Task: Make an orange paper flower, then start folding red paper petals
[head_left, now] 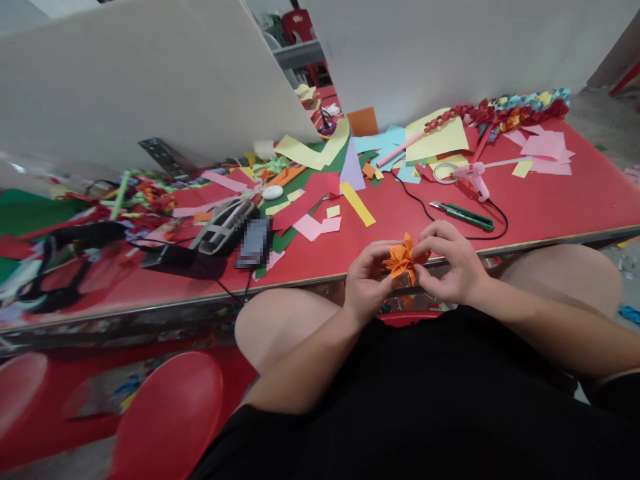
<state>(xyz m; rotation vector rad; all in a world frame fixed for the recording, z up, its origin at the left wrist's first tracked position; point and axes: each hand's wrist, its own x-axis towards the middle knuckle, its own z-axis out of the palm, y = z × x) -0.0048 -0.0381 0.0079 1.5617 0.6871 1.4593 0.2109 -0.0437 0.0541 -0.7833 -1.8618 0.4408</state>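
1. Pinching a small orange paper flower (400,259) between them, the fingers of both hands are closed on its two sides: left hand (367,277) at one side, right hand (455,263) at the other, thumb and fingertips meeting the paper.
2. The flower, with many pointed, folded petals, is held in the air above the lap, at the near edge of the red surface (390,210).
3. It looks very light, crisp in its creases yet easily crushed, and probably not slippery. The compact middle or base seems the safest hold; the thin petal tips would likely bend or tear under pressure.
4. Just beyond the right hand lie a green utility knife (463,215) with its blade showing and a pink glue gun (477,181) with a black cord.
5. Ahead of the left hand lies a yellow paper strip (358,204); farther left are a blurred-out phone (254,243) and a grey case (227,227).
6. Along the back, paper garlands (493,117) lie below white panels (450,53).
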